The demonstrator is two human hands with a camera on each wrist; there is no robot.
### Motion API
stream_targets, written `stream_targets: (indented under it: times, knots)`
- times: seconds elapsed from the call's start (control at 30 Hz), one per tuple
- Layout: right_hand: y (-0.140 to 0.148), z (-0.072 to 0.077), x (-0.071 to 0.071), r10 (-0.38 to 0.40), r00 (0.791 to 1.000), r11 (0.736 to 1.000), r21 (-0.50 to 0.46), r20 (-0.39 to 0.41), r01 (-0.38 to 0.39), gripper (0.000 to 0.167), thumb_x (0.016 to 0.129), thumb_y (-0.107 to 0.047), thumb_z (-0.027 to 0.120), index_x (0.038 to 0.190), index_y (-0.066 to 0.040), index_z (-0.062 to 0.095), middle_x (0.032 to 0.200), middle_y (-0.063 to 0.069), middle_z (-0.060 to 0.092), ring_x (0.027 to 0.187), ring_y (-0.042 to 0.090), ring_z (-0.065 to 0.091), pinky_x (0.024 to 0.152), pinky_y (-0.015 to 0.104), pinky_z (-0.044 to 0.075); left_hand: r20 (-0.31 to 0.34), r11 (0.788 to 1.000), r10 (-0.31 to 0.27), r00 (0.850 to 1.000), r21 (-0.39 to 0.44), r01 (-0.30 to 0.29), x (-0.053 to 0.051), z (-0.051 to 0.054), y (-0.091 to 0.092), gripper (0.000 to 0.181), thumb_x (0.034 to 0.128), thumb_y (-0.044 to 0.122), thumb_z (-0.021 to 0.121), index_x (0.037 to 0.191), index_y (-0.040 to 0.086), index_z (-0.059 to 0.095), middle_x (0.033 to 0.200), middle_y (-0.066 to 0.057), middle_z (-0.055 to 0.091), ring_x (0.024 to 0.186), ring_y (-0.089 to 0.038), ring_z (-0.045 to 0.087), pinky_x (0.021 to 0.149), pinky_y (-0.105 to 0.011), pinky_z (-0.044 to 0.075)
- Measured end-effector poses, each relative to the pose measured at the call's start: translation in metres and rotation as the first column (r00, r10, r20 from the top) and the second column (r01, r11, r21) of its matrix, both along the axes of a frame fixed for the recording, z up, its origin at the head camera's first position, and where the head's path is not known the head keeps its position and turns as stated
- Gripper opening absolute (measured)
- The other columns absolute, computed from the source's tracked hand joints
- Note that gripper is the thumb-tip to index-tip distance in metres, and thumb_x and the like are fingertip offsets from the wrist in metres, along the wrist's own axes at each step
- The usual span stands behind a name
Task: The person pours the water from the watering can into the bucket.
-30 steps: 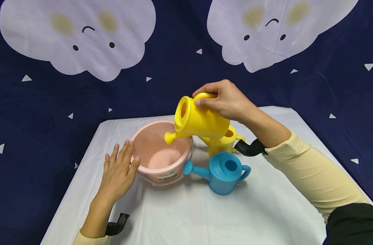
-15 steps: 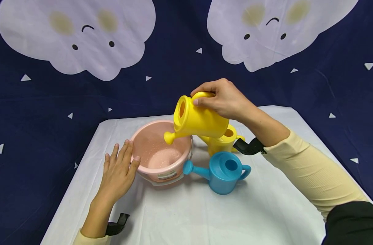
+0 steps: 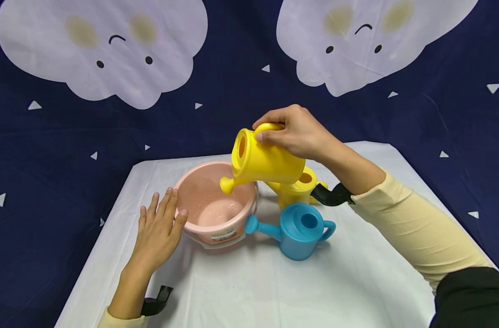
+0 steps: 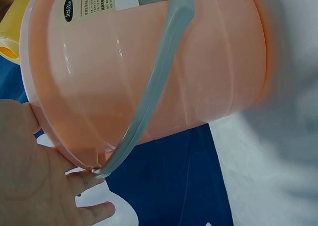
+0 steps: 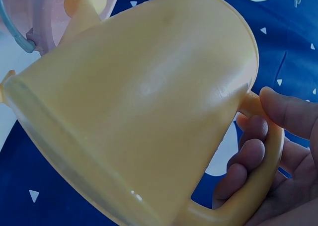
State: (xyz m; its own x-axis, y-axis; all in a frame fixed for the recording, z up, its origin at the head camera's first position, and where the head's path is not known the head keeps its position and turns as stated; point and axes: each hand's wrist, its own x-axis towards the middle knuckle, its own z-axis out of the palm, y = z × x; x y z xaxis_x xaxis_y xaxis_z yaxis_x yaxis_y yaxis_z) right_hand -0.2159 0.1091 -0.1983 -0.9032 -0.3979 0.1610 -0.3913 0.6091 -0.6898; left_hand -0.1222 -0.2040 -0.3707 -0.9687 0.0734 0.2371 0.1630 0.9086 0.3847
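Note:
The right hand [image 3: 302, 134] grips the handle of a yellow watering can [image 3: 274, 161], tipped so its spout head hangs over the pink bucket [image 3: 233, 225]. In the right wrist view the fingers curl round the handle [image 5: 258, 186] of the can [image 5: 149, 92]. With fingers straight and spread, the left hand [image 3: 157, 234] touches the bucket's left rim; the left wrist view shows the palm [image 4: 30, 176] against the rim of the bucket [image 4: 208, 62], by the grey bail [image 4: 149, 99]. Droplets dot the bucket's inside.
A second yellow watering can [image 3: 292, 196] stands behind a blue one [image 3: 300, 237], both right of the bucket. The blue spout points at the bucket's side. All stand on a white-covered table [image 3: 249, 291], with a dark blue cloud-print cloth [image 3: 237, 118] behind.
The right hand and the tipped yellow can have shifted very slightly left. The left hand and the bucket have not visibly moved.

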Motion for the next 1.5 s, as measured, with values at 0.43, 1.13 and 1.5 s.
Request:
stream_targets:
  times: [0.43,1.13,1.5]
  knots:
    - [-0.005,0.002,0.0,0.007,1.0,1.0,0.029,-0.013,-0.007,0.024,0.088,-0.024,0.066,0.111,-0.019,0.07,0.107,0.001,0.069,0.089,0.017,0.06,0.075,0.029,0.053,0.003,1.0,-0.003,1.0,0.002,0.003,0.001,-0.001,-0.001,0.061,0.1015,0.046,0.028,0.152,0.016,0.016,0.159,-0.011,0.018,0.148,-0.035,0.0,0.114,-0.062,-0.005]
    - [-0.012,0.005,0.004,0.021,0.999,0.997,0.072,-0.037,-0.018,0.024,0.089,-0.024,0.066,0.112,-0.018,0.069,0.106,0.0,0.07,0.09,0.017,0.06,0.079,0.029,0.052,-0.009,1.0,0.0,1.0,-0.001,0.0,0.0,-0.001,-0.001,0.061,0.1014,0.047,0.027,0.152,0.015,0.017,0.158,-0.012,0.02,0.148,-0.036,0.002,0.114,-0.063,-0.004]
    - [-0.011,0.005,0.005,0.011,0.999,0.996,0.084,-0.038,-0.008,0.024,0.088,-0.025,0.067,0.112,-0.019,0.069,0.106,0.0,0.07,0.091,0.016,0.06,0.08,0.03,0.051,-0.01,1.0,0.006,1.0,-0.001,-0.006,0.0,-0.001,0.0,0.061,0.1013,0.047,0.027,0.152,0.015,0.017,0.158,-0.012,0.02,0.148,-0.036,0.002,0.114,-0.063,-0.003]
